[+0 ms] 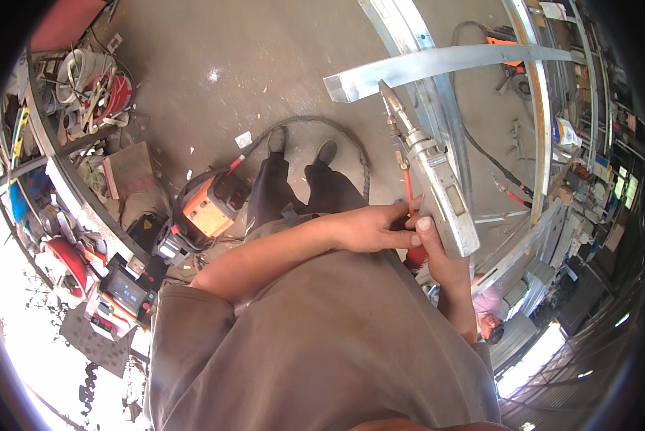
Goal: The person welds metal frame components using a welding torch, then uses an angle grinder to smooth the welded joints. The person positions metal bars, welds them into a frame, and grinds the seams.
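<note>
Concrete floor (265, 57) lies below you. A galvanised steel frame (452, 61) stands ahead, its long rails crossing. Your silver welding gun (437, 187) runs lengthwise up and left, nozzle at the frame's crossbar. Your right hand (444, 258) has its fingers wrapped round the gun's grip; your left hand (373, 228) pinches the orange cable (409, 188) beside it.

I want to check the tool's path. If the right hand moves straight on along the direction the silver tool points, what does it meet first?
Probably the flat metal strip: the silver handheld tool in the right hand points up at its near end, nozzle tip just short of it. Depth is unclear.
</note>
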Available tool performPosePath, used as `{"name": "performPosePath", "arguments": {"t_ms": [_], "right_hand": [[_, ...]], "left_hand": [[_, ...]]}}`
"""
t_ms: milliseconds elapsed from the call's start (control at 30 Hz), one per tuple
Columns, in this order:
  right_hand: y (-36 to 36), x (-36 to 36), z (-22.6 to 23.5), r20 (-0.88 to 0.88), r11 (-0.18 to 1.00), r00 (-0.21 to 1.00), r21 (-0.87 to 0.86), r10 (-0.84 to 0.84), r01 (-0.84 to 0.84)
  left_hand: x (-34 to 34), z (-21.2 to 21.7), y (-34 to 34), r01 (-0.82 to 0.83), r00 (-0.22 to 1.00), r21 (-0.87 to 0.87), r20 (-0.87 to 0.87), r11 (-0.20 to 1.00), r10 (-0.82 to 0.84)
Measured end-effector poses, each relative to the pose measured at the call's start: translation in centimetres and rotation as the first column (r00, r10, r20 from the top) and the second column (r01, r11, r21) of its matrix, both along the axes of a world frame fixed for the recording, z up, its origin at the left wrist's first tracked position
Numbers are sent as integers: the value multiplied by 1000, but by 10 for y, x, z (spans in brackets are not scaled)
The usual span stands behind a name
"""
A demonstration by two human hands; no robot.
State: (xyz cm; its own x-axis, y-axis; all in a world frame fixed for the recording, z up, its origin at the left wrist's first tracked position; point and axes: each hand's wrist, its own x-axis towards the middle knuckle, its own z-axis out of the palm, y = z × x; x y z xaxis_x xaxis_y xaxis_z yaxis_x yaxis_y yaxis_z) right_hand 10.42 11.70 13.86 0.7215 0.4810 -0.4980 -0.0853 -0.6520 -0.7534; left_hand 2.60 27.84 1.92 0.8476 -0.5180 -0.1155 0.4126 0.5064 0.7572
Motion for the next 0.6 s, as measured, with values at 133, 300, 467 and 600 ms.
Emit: {"name": "performPosePath", "arguments": {"t_ms": [133, 300, 467, 600], "right_hand": [[-15, 6, -2, 10, 999, 1000, -29, -27, 27], [-22, 12, -10, 54, 995, 997, 86, -53, 48], [-33, 8, -19, 119, 990, 989, 123, -87, 73], [-51, 8, -24, 123, 978, 975, 128, -182, 167]], "left_hand": [[4, 5, 1, 21, 999, 94, 43, 995, -25], [14, 18, 1, 53, 998, 201, 25, 978, -60], [31, 34, 61, 47, 986, 525, 111, 850, -123], [87, 33, 140, -313, 916, 757, 81, 574, 393]]}}
